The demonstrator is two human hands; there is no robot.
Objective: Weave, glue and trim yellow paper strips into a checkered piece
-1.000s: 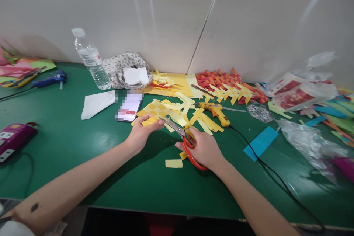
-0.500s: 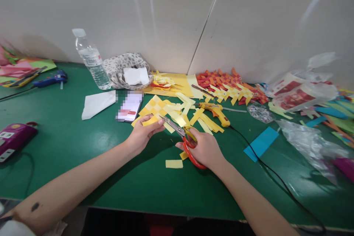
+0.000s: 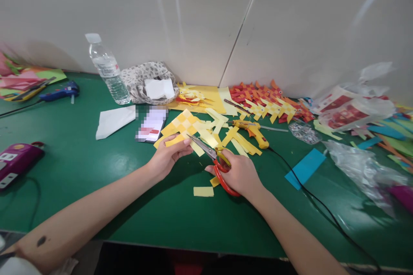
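Between the thumb and fingers of my left hand (image 3: 170,154) is a woven yellow paper piece (image 3: 185,122), checkered in two shades, with loose strip ends. My right hand (image 3: 240,172) is closed around the handles of a pair of scissors (image 3: 210,153), one handle red and the other yellow. Their metal blades point up and left, with the tips close to my left thumb at the paper's near edge. Whether the blades touch the paper, I cannot tell. Yellow paper strips (image 3: 240,142) lie behind and right of the scissors. A pale yellow scrap (image 3: 203,191) rests nearer me.
A yellow glue gun (image 3: 253,131) with a black cord lies right of the strips. Red and yellow woven paper fish (image 3: 258,96) are heaped along the wall. To the left are a phone (image 3: 153,124), a water bottle (image 3: 109,71) and a purple power strip (image 3: 19,163). Blue paper (image 3: 306,168) lies right.
Almost nothing differs. The scissors and both hands keep nearly the same place, and the whole view has shifted very slightly.
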